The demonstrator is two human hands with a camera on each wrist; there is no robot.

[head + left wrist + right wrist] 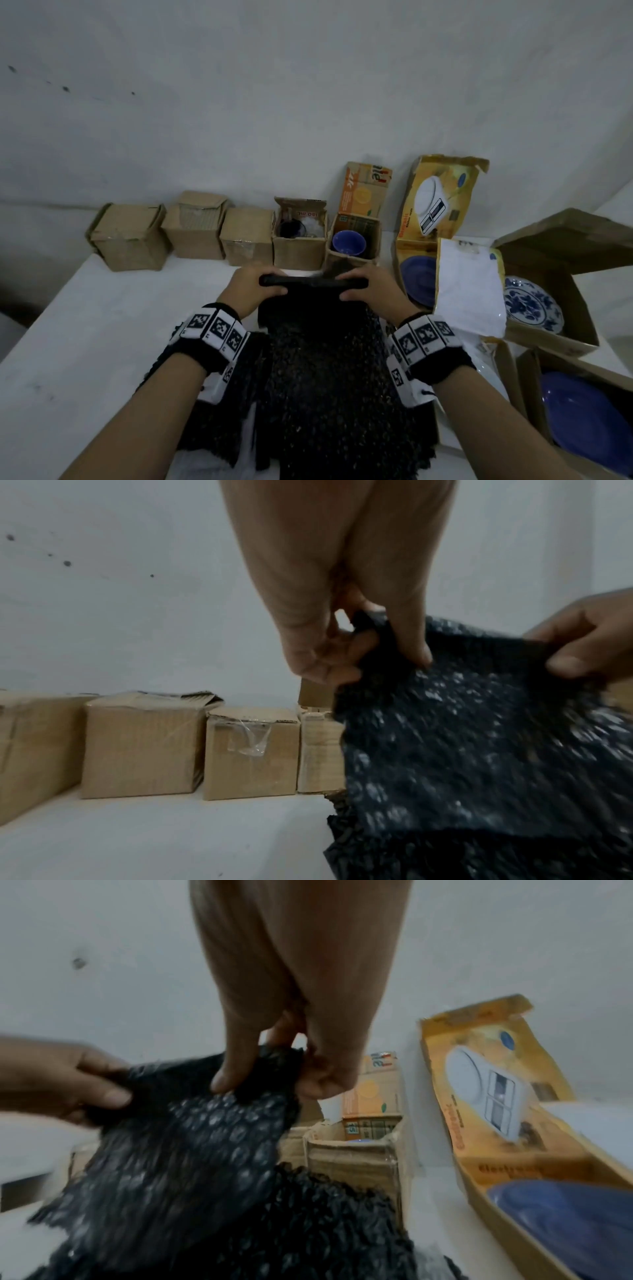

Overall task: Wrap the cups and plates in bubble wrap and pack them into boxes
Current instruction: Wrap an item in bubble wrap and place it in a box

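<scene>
A sheet of black bubble wrap (322, 363) lies along the white table toward me. My left hand (255, 286) pinches its far edge at the left corner, and my right hand (368, 287) pinches the right corner, lifting that edge. In the left wrist view the left hand (356, 647) has thumb and fingers closed on the wrap (479, 750); the right wrist view shows the right hand (274, 1074) gripping the wrap (192, 1150) the same way. A blue cup (349, 242) stands in an open box behind. Blue plates (419, 281) (589, 418) and a patterned plate (531, 305) sit in boxes at right.
Three closed cardboard boxes (186, 229) line the wall at back left, then an open box (299, 236) with a dark cup and wrap. A yellow scale box (438, 205) leans at right. Open boxes (555, 291) crowd the right side. Bare white table (102, 325) lies at left.
</scene>
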